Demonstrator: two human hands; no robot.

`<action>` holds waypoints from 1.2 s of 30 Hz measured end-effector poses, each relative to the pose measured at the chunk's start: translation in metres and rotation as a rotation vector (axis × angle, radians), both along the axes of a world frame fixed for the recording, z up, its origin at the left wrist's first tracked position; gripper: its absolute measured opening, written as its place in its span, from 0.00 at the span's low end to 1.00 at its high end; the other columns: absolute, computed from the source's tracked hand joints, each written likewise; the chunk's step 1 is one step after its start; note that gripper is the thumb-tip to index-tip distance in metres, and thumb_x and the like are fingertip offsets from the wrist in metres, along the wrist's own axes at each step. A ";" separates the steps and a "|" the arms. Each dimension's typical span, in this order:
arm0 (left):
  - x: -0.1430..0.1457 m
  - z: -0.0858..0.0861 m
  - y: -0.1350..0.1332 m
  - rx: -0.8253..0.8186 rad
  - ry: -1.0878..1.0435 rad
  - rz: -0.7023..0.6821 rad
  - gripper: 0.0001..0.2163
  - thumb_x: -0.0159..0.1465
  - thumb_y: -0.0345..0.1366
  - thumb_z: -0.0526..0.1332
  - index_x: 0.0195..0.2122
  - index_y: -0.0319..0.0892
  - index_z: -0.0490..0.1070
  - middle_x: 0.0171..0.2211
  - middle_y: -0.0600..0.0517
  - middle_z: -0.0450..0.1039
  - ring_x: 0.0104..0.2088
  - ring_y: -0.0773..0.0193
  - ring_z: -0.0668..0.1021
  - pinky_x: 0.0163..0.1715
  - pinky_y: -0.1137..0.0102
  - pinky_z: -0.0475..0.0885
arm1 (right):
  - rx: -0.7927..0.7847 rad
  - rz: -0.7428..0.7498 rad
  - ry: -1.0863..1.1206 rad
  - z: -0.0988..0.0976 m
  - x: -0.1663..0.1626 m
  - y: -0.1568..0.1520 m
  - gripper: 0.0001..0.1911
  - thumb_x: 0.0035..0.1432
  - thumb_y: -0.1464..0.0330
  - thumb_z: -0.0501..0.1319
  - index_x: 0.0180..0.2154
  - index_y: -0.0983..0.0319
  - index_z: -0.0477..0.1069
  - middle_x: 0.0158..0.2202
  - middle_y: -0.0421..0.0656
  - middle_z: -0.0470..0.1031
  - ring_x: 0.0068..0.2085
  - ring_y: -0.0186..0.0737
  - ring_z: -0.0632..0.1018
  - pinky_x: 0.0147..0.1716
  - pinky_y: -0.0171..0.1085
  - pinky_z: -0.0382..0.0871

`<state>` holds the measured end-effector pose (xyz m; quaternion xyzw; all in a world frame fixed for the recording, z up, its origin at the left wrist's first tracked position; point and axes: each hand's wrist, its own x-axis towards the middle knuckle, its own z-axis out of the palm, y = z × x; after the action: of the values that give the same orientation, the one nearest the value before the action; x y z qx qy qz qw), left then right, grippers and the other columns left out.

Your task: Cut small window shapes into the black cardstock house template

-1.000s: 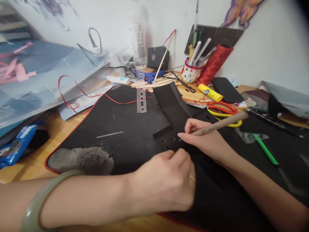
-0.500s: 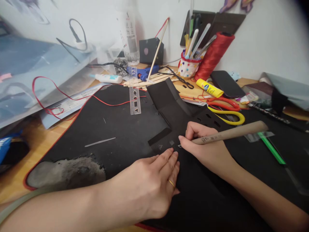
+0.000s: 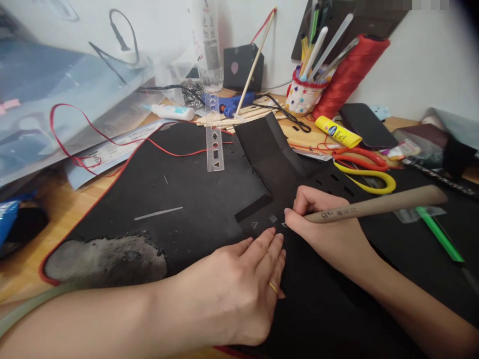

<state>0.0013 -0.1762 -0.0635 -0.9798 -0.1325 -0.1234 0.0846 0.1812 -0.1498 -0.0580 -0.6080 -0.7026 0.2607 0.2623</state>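
Left hand [image 3: 239, 284]: unclenched since a second ago, now flat, fingers straight, pressing black foam sheet [image 3: 277, 169] on desk mat [image 3: 179, 184]. Right hand [image 3: 325, 234]: pinched around brown-handled tool [image 3: 377, 205], tip at the sheet's small cut-outs.

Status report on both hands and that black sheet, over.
Left hand open, flat on black foam sheet. Right hand: grip shut on brown-handled tool, tip at small cutouts. Scissors lie apart, beyond it.
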 end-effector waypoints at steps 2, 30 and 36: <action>0.000 0.000 0.000 -0.004 0.001 0.003 0.16 0.64 0.32 0.50 0.48 0.24 0.65 0.49 0.33 0.64 0.51 0.46 0.67 0.42 0.62 0.73 | 0.002 -0.008 0.005 0.000 -0.001 0.000 0.12 0.46 0.76 0.54 0.18 0.61 0.51 0.17 0.35 0.54 0.20 0.29 0.57 0.18 0.31 0.51; -0.001 0.002 -0.001 -0.024 0.003 0.018 0.15 0.64 0.30 0.49 0.48 0.24 0.65 0.49 0.34 0.64 0.52 0.48 0.65 0.42 0.62 0.72 | 0.047 -0.045 0.014 -0.003 -0.002 -0.003 0.14 0.44 0.78 0.55 0.17 0.61 0.51 0.16 0.34 0.56 0.19 0.28 0.58 0.18 0.31 0.52; 0.000 0.001 -0.001 -0.029 -0.018 0.023 0.15 0.64 0.30 0.50 0.47 0.25 0.65 0.48 0.34 0.65 0.52 0.48 0.66 0.42 0.62 0.73 | 0.038 -0.033 0.022 -0.004 -0.002 -0.003 0.14 0.45 0.78 0.55 0.18 0.61 0.51 0.16 0.34 0.56 0.19 0.28 0.58 0.17 0.31 0.53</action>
<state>0.0011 -0.1770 -0.0626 -0.9782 -0.1465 -0.1292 0.0707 0.1795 -0.1527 -0.0621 -0.6115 -0.6943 0.2494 0.2858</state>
